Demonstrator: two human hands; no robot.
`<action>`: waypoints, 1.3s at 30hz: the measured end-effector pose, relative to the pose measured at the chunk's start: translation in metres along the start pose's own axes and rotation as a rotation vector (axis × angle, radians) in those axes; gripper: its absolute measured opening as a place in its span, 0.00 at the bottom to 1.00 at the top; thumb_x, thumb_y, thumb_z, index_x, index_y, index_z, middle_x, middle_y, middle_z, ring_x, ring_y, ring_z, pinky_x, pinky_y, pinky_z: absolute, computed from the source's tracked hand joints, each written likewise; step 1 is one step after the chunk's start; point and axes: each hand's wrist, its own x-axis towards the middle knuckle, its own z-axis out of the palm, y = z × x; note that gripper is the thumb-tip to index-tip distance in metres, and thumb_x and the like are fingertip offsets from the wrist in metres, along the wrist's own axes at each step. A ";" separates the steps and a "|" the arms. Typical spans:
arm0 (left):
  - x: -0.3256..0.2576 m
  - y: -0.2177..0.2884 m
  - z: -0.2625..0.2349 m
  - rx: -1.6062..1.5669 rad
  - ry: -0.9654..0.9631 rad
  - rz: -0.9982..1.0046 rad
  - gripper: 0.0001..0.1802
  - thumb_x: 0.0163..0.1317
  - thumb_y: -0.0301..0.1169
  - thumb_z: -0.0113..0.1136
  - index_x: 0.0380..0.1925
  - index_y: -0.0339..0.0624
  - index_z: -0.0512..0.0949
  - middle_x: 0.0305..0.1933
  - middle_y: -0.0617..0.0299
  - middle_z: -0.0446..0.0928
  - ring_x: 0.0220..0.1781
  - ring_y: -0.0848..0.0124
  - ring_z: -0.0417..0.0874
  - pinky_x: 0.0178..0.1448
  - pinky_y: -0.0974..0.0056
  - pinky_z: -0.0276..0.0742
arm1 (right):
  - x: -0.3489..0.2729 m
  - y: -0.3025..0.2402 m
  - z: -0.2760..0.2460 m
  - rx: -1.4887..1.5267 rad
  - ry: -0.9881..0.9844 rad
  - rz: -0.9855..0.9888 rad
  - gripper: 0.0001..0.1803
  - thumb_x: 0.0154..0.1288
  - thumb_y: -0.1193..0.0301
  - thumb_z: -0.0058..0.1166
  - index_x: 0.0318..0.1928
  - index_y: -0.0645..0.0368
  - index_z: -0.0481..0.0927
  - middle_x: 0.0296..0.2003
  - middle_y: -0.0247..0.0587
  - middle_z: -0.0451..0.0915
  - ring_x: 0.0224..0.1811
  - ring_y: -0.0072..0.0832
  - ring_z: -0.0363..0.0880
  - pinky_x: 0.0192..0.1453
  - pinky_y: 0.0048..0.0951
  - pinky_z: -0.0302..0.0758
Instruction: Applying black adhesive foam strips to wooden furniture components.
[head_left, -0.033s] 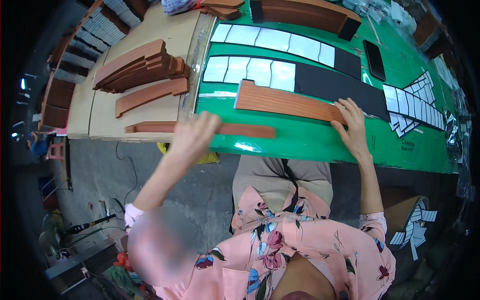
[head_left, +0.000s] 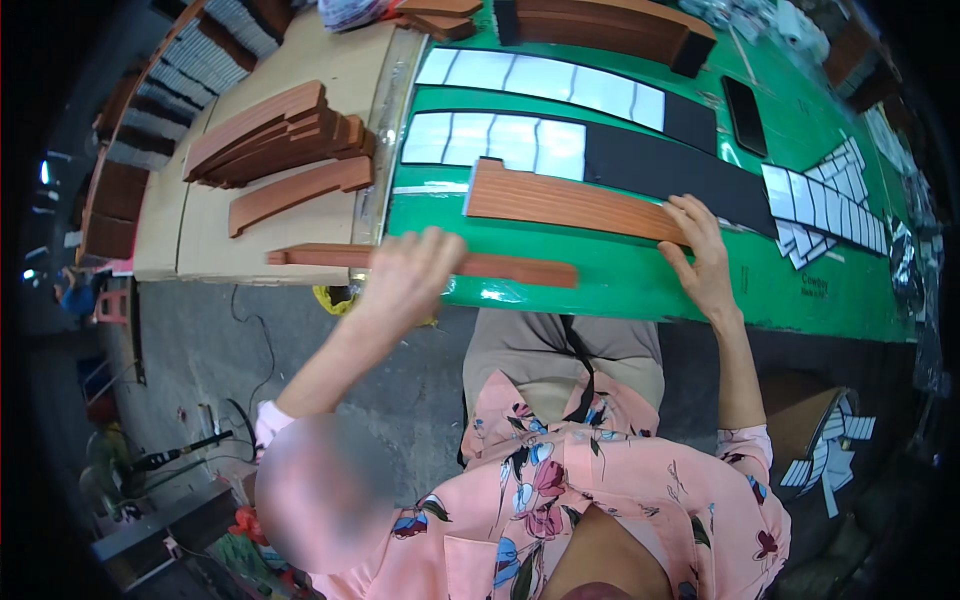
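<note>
Green desk (head_left: 640,290): left grip (head_left: 412,270) clamps a wooden strip (head_left: 520,268), likely light, stiff, best held mid-length; right grip (head_left: 700,255), thumb apart, touches a board (head_left: 560,200).

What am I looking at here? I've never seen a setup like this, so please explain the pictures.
There is no machine: a person works with two bare hands. The pictures come from the left one of two wide fisheye cameras worn on the head, looking down, so straight edges bend toward the rim. Picture left is the person's left.

The left hand grips a narrow wooden piece. The right hand touches one end of a wider wooden board on a green surface. Beyond the board lie dark strips partly covered in white, and a black phone. At left, more wooden pieces are piled on cardboard.
</note>
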 end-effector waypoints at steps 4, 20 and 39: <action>0.049 0.083 0.002 -0.083 0.005 0.053 0.10 0.48 0.22 0.53 0.32 0.42 0.67 0.26 0.60 0.70 0.27 0.66 0.79 0.27 0.62 0.74 | -0.005 -0.035 -0.024 0.201 -0.137 -0.108 0.20 0.51 0.79 0.57 0.48 0.57 0.77 0.47 0.42 0.76 0.52 0.40 0.74 0.54 0.36 0.72; 0.121 0.177 0.039 -0.177 0.178 0.124 0.31 0.48 0.29 0.57 0.56 0.38 0.68 0.33 0.61 0.72 0.34 0.67 0.77 0.36 0.62 0.72 | 0.021 0.035 -0.026 0.147 -0.026 0.024 0.11 0.55 0.81 0.50 0.39 0.60 0.80 0.38 0.43 0.80 0.41 0.41 0.79 0.44 0.36 0.76; 0.126 0.023 0.024 -0.529 -0.019 0.036 0.18 0.57 0.30 0.57 0.49 0.41 0.74 0.36 0.55 0.76 0.38 0.56 0.80 0.39 0.58 0.75 | 0.133 0.077 0.057 0.143 -0.458 0.124 0.12 0.60 0.70 0.53 0.45 0.57 0.80 0.41 0.43 0.80 0.44 0.40 0.78 0.49 0.39 0.75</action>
